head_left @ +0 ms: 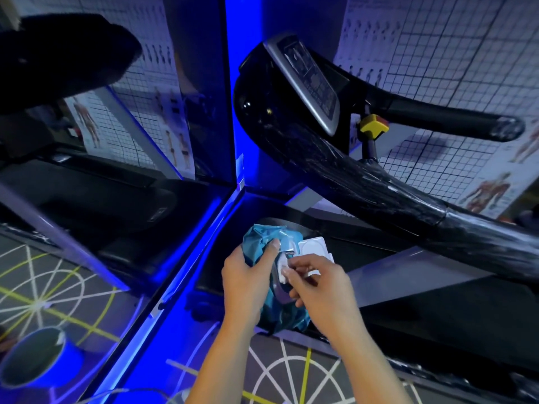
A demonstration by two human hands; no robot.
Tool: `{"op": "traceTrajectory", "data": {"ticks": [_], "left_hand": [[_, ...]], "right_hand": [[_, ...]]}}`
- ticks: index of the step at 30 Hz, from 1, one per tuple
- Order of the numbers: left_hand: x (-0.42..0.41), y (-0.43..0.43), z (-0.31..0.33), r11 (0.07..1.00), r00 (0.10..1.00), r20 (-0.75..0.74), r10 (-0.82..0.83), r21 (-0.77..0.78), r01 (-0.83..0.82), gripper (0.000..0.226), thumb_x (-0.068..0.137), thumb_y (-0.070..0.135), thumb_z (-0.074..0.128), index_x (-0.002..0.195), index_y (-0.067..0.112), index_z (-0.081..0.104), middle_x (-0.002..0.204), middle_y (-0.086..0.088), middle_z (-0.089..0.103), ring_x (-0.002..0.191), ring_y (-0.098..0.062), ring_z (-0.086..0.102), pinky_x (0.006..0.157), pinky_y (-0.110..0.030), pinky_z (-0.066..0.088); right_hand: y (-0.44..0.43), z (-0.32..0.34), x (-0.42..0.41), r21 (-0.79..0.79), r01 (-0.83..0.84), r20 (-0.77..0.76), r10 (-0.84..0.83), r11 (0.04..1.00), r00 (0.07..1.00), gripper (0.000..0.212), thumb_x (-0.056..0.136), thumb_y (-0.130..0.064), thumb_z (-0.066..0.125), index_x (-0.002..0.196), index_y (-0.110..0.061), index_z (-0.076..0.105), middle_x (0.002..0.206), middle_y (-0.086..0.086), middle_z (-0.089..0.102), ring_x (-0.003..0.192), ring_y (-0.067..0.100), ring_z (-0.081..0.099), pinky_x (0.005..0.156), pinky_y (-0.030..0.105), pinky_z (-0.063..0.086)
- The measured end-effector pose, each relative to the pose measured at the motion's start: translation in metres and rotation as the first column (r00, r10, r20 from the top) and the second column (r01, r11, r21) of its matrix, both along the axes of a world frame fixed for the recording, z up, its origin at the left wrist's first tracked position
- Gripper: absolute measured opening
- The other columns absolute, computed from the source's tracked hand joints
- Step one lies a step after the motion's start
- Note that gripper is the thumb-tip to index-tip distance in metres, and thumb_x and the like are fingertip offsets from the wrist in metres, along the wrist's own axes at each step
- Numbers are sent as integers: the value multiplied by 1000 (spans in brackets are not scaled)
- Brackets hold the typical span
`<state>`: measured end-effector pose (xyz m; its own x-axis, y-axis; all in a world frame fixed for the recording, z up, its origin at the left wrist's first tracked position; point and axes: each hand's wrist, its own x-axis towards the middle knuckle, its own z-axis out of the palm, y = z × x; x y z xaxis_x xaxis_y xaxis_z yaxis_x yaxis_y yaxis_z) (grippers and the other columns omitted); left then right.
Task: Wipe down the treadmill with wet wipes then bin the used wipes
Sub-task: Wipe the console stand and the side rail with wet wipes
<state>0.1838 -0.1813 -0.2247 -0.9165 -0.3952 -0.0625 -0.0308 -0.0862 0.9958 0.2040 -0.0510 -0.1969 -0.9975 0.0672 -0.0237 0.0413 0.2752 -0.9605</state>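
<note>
First step: getting a wipe out. My left grip [248, 275] clamps the teal wipes pack [259, 240], held low beside the treadmill [379, 193]. My right grip [318, 284] pinches a white wipe [284, 271] at its opening. Next, I judge, a clean pull free.

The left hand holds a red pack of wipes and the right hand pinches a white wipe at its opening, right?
Not quite. The head view shows the pack of wipes is teal blue, not red. The rest holds: the left hand holds it, and the right hand pinches a white wipe at its opening.
</note>
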Motion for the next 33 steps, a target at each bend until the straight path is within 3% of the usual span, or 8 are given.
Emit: {"op": "traceTrajectory", "data": {"ticks": [4,9,13,16,19,22,25,33], "left_hand": [[3,5,2,999,1000,-4,-14,-30,14,9,93,32,80,99,26,79,92,13,80,88,-4,75,80,-31,58],[1,-1,-1,989,994,-20,110,-96,-111,21,90,41,80,104,25,78,94,14,79,88,-1,73,81,-30,60],[-4,-4,-2,981,985,-4,175,-87,-175,34,88,49,80,109,22,78,98,10,80,94,-8,74,85,-35,61],[-5,1,-3,982,985,-1,175,-75,-174,29,89,47,81,107,24,78,99,11,80,97,-9,74,89,-39,61],[-5,6,-3,990,990,3,142,-22,-142,19,89,40,83,100,24,80,94,9,81,95,-12,76,90,-46,61],[-7,13,2,990,990,-11,137,-13,-137,14,90,38,83,97,26,80,92,10,80,93,-10,76,86,-40,60],[-8,21,4,990,990,-13,139,-19,-139,18,89,42,82,94,25,79,87,11,79,88,-10,75,80,-37,59],[-6,34,1,983,989,-39,145,-110,-148,9,87,34,80,91,26,76,82,13,77,76,4,70,72,-28,55]], "right_hand": [[0,-5,1,134,42,-162,-20,990,987,17,93,-17,72,80,-28,68,82,-4,66,70,14,66,63,29,56],[11,1,2,250,37,-259,30,967,966,14,94,-13,68,85,-22,64,87,-6,60,81,8,60,65,14,46],[15,11,7,37,-85,-145,90,996,985,10,100,-21,59,91,-24,61,83,-1,66,71,10,61,69,27,53],[18,22,8,-42,-48,-215,38,998,976,13,100,-28,57,96,-16,61,82,1,67,69,13,61,64,21,48],[23,28,5,-66,53,-336,-72,996,939,16,99,-33,54,96,-18,58,89,1,65,79,18,66,69,27,52],[20,33,8,-163,137,-410,-194,977,891,15,101,-28,51,98,-15,55,96,7,63,87,13,67,77,26,56],[15,37,9,-306,187,-420,-308,934,854,12,102,-27,49,100,-16,53,97,9,64,93,18,69,82,37,60],[15,53,8,-321,294,-573,-432,900,696,5,104,-18,48,99,-18,47,93,16,63,88,22,74,74,42,61]]}}
